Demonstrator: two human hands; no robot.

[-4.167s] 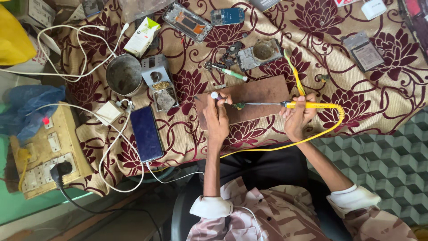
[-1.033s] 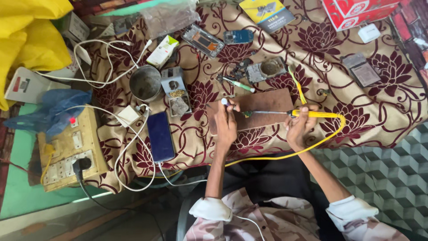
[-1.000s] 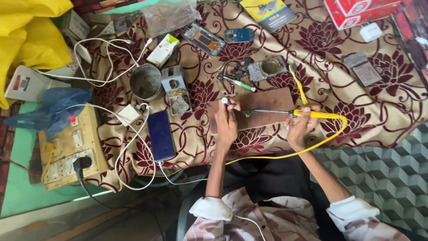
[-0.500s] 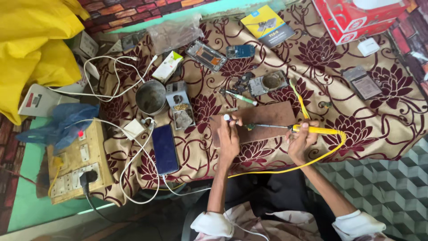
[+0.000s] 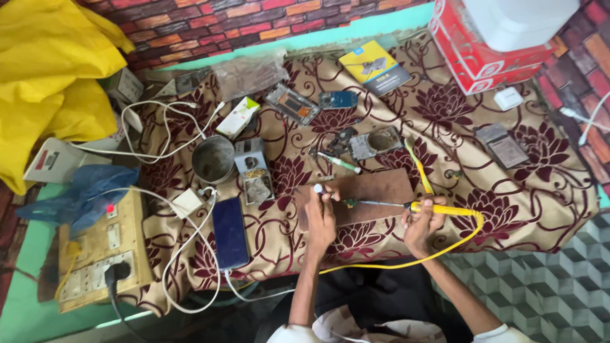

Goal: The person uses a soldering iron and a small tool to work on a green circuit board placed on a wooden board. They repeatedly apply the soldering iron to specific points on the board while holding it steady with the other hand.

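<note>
Over the brown board point(image 5: 372, 197), our right hand point(image 5: 420, 223) is still gripping the yellow soldering iron point(image 5: 438, 208), our left hand point(image 5: 322, 216) pinching a small part point(image 5: 318, 188); soldering unchanged.

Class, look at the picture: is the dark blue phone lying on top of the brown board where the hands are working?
No. The dark blue phone lies on the patterned cloth left of the brown board, apart from it, with a white cable beside it.
</note>
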